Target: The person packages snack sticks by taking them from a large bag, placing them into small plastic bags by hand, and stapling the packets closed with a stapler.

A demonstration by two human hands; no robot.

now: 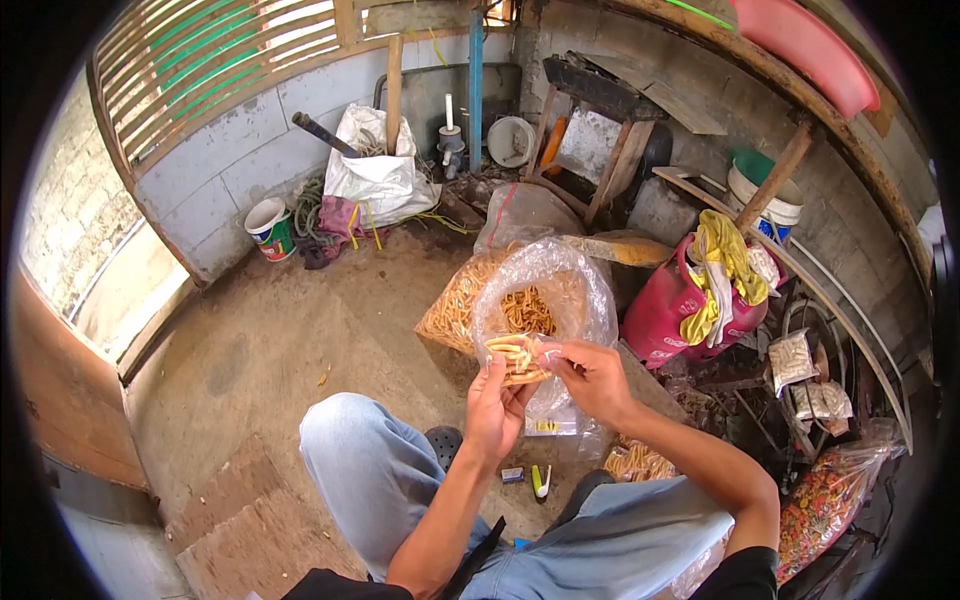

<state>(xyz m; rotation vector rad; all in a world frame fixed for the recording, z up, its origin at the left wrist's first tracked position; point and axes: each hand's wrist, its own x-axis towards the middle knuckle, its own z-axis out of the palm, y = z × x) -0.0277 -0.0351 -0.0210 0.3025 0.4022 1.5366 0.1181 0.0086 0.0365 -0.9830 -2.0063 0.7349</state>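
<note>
In front of my knees I hold a small clear plastic bag of snack sticks (516,358). My left hand (490,412) is closed around its lower left side. My right hand (596,382) pinches the bag's right end between thumb and fingers. Just beyond them, a large open clear plastic bag (600,290) shows more brown snack sticks (527,312) inside. A green and white stapler (541,483) lies on the floor below my hands, beside a small box (512,475).
Packed snack sticks (640,462) lie by my right leg. A pink gas cylinder (665,315) with cloths on it stands to the right, near a bag of colourful packets (835,500). At the back are a white sack (370,180) and a paint bucket (270,228).
</note>
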